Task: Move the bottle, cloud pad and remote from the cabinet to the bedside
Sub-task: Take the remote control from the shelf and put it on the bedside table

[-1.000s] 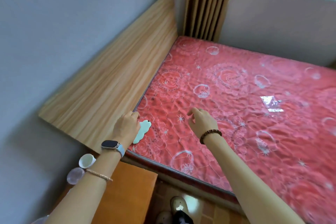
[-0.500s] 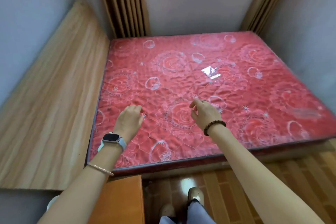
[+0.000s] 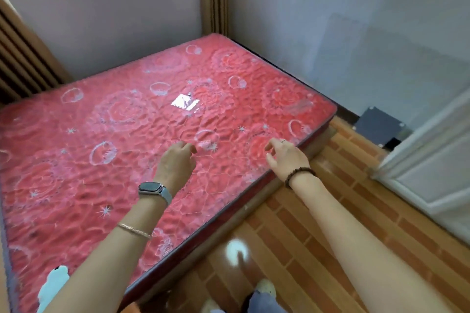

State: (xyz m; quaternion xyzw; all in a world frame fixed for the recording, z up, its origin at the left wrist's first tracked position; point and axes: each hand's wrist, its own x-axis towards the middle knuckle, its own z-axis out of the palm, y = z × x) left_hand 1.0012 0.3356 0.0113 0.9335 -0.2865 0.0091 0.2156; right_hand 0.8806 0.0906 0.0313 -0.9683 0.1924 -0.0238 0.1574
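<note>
Our left hand [image 3: 175,168] and right hand [image 3: 287,157] both hang over the red quilted mattress [image 3: 127,119] with nothing in them, fingers loosely curled and apart, not pressed on the fabric as far as we can tell. The cloud pad [image 3: 52,287], pale and scalloped at the edge, lies flat on the mattress at its near left corner, partly hidden by our left forearm; we judge that piece is delivered. The bottle and the remote are nowhere in view, nor is the cabinet, so we cannot say where they stand. A small shiny square of plastic [image 3: 185,103] sits well apart from the pad, near the middle of the bed, and is no part of the job.

The step in hand, as we read it, is going for the next item. To do it well, we should lift both hands clear of the mattress without brushing the pad, since something so light and flat would slide easily on the quilted cover. We should take one thing per hand if both are reachable, gripping the bottle around its body and keeping it upright. When we come back, we should set them just beside the pad, not on top of it, and away from the mattress edge above the brick-patterned floor [image 3: 318,236].
</note>
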